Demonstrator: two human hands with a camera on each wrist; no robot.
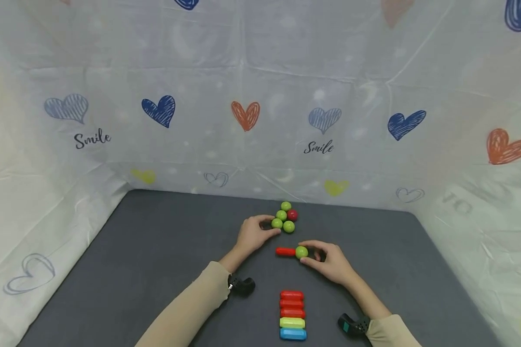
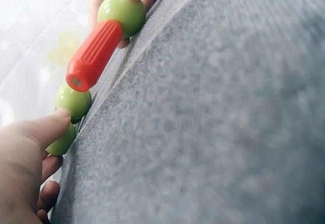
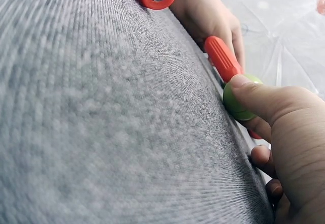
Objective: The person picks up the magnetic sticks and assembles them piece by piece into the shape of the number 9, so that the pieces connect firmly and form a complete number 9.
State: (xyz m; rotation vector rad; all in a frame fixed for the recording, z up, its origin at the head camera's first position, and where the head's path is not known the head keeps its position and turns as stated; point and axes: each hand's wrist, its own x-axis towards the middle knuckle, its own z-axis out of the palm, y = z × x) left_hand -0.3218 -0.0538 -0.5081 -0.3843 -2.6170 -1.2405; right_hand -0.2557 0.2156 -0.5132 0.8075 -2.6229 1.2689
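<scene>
My left hand (image 1: 253,234) pinches a green ball (image 1: 277,223) at the near left of a small cluster. The cluster also has several other green balls (image 1: 288,226) and one red ball (image 1: 292,215). Nearer and to the right, my right hand (image 1: 330,260) holds another green ball (image 1: 301,252) between thumb and fingers. A red magnetic rod (image 1: 285,251) meets that ball end-on and points left. The left wrist view shows the ribbed rod (image 2: 94,56) with a metal disc in its free end. In the right wrist view my thumb covers part of the held ball (image 3: 238,99).
Closer to me on the dark grey table (image 1: 156,250) lies a stacked row of rods: three red rods (image 1: 292,304), a yellow-green rod (image 1: 292,323) and a blue rod (image 1: 293,334). A white curtain (image 1: 278,86) printed with hearts hangs behind and at both sides.
</scene>
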